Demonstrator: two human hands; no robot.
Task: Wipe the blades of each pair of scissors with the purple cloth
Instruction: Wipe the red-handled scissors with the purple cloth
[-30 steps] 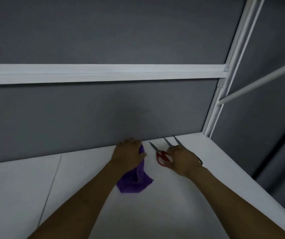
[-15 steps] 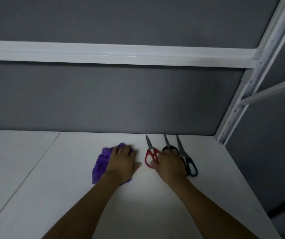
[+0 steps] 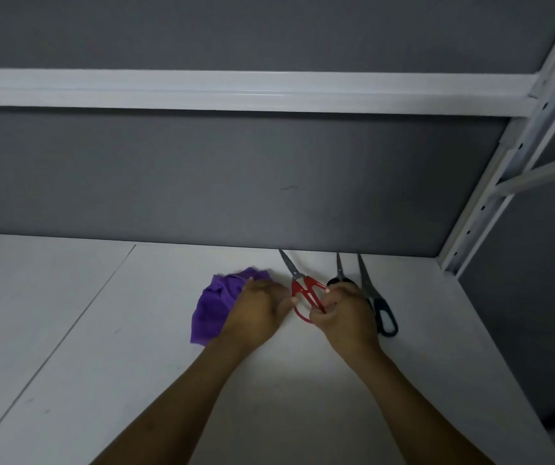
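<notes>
scissors (image 3: 340,270), three pairs; purple cloth (image 3: 217,303), one

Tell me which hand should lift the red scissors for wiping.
Right. The right hand grips the red scissors by the handles, while the left hand rests on the purple cloth, placed to wipe.
</notes>
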